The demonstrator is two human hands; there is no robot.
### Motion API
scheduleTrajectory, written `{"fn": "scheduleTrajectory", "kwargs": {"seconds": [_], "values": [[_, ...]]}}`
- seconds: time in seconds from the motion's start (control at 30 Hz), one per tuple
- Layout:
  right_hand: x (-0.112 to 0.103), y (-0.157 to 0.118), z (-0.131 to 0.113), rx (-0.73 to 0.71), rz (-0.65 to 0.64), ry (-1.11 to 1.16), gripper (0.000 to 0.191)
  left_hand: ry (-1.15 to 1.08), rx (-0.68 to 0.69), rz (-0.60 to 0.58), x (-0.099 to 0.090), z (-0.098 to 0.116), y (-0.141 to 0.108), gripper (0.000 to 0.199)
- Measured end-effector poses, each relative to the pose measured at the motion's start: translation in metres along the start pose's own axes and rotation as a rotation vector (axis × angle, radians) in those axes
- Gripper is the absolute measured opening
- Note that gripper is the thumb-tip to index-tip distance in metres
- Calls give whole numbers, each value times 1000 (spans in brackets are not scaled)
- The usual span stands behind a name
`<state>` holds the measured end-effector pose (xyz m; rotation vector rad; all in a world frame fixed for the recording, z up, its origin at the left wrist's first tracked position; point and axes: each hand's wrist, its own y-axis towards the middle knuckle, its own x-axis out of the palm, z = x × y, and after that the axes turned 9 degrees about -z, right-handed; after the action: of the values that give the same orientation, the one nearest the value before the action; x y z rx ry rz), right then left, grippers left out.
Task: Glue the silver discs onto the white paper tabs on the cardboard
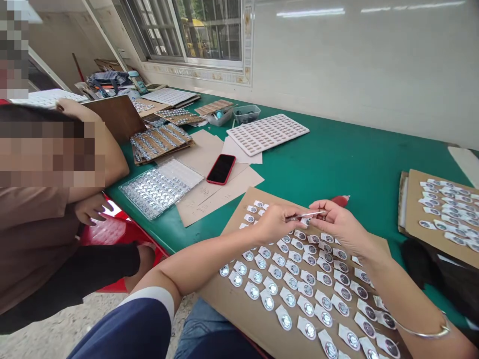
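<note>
Slim metal tweezers (305,216) span the gap between my two hands, above a brown cardboard sheet (228,294). My left hand (276,224) is closed around one end of them. At the other end, the thumb and fingers of my right hand (337,222) are pinched together; whether a small part is also in that pinch I cannot tell. Just under the tweezers shows a small silver round piece (306,221). Rows of white paper tabs with shiny round discs (288,297) cover the cardboard, which slopes from the table edge toward my lap.
A red-cased phone (221,169) lies on paper sheets on the green table (348,144). Behind it is a white tray of small parts (269,133). More tabbed cardboard (445,209) lies at right. At left, a person (41,214) sits beside a clear pack of discs (160,188).
</note>
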<state>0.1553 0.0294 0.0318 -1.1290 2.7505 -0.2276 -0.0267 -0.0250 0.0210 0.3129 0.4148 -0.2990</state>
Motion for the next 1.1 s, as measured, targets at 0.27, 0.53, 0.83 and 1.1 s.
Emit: {"fn": "scheduleTrajectory", "kwargs": {"seconds": [0.27,0.53,0.83,1.1], "values": [[-8,2,-3,-127,-40,-5,29,-54,-26,51,6,-3,9,19],[-59,4,-5,-35,191,-282,22,-21,-114,206,-6,3,18,24],[-58,11,31,293,104,-502,23,14,-85,326,-10,6,18,19],[-57,25,27,381,25,-583,24,-71,-89,406,-16,10,20,16]]}}
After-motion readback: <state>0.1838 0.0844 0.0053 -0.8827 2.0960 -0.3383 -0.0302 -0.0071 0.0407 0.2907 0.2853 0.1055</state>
